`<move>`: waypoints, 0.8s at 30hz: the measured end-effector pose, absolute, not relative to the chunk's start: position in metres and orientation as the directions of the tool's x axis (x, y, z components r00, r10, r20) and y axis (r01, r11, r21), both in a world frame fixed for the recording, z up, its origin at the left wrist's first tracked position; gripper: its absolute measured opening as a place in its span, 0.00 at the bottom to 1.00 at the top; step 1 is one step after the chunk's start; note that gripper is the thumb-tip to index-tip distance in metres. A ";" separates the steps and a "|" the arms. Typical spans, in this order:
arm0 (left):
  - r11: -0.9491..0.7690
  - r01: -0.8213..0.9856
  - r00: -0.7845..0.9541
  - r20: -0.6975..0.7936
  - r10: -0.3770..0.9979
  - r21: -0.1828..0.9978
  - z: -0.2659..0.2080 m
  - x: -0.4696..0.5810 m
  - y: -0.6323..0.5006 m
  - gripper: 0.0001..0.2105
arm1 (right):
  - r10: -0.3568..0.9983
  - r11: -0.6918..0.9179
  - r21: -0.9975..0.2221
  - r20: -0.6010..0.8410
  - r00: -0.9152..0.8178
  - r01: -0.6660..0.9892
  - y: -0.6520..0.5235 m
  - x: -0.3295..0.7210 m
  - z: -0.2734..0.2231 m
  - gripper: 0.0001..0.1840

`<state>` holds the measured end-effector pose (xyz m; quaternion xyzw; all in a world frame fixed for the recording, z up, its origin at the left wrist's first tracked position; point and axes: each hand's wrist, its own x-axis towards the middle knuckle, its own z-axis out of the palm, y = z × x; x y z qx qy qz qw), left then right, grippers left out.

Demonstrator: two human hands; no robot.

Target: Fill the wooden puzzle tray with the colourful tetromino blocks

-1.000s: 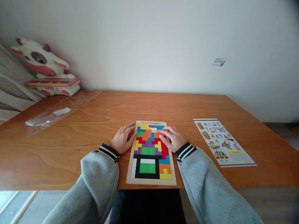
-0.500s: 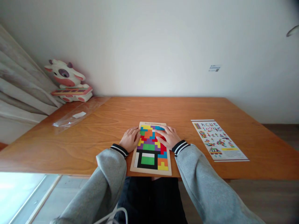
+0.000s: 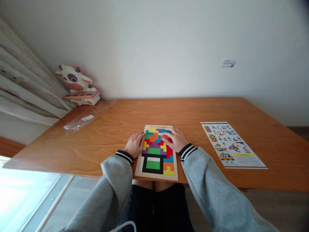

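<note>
A wooden block puzzle board [image 3: 156,177] lies flat near the table's front edge. Colourful pieces fill much of its tray, with black ones framing a green block [image 3: 153,165] and a white strip in the lower part. My left hand [image 3: 135,144] rests against the board's upper left edge, fingers extended and touching the rim. Over the upper right pieces lies my right hand [image 3: 176,140], thumb apart from the other fingers, fingertips on the pieces. Its fingers cover part of the red and blue pieces there; I cannot make out a loose piece under them.
A printed pattern sheet [image 3: 232,145] lies on the wooden table [image 3: 188,111] to the right. At the back left stand a toy cow keyboard [image 3: 80,86] and a clear plastic bag [image 3: 89,116]. A curtain [image 3: 26,83] hangs at the left, and a wall [image 3: 154,48] rises behind the table.
The view has shifted slightly, so the toy and the sheet appear further right. My right fingers have moved a little over the pieces; my left hand stays at the board's edge.
</note>
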<state>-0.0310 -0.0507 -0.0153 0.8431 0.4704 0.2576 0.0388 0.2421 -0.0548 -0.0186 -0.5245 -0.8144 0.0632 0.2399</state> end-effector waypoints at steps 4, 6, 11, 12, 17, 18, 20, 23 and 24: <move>-0.542 0.777 0.411 0.393 0.823 0.322 -0.013 -0.030 -0.052 0.14 | 0.872 0.462 -0.329 0.341 -0.352 0.824 -0.055 0.241 -0.018 0.21; -0.537 0.779 0.407 0.391 0.825 0.324 -0.012 -0.030 -0.052 0.14 | 0.868 0.467 -0.334 0.352 -0.351 0.819 -0.057 0.241 -0.016 0.22; -0.529 0.784 0.399 0.390 0.830 0.324 -0.012 -0.029 -0.052 0.14 | 0.853 0.495 -0.309 0.350 -0.387 0.812 -0.058 0.241 -0.014 0.21; -0.529 0.784 0.397 0.393 0.829 0.324 -0.012 -0.029 -0.052 0.14 | 0.852 0.496 -0.324 0.361 -0.379 0.806 -0.058 0.241 -0.015 0.21; -0.542 0.773 0.398 0.413 0.819 0.329 -0.011 -0.032 -0.056 0.14 | 0.855 0.442 -0.453 0.473 -0.211 0.774 -0.067 0.246 -0.019 0.20; -0.546 0.769 0.400 0.416 0.817 0.333 -0.011 -0.033 -0.060 0.14 | 0.857 0.426 -0.454 0.479 -0.189 0.782 -0.074 0.248 -0.019 0.20; -0.553 0.761 0.404 0.419 0.813 0.339 -0.010 -0.035 -0.069 0.14 | 0.857 0.409 -0.448 0.488 -0.165 0.795 -0.094 0.251 -0.019 0.19; -0.547 0.768 0.404 0.411 0.817 0.334 -0.009 -0.039 -0.088 0.15 | 0.860 0.409 -0.432 0.477 -0.181 0.804 -0.134 0.255 -0.019 0.18; -0.544 0.772 0.407 0.403 0.820 0.328 -0.009 -0.041 -0.095 0.16 | 0.866 0.404 -0.423 0.462 -0.191 0.811 -0.148 0.256 -0.020 0.19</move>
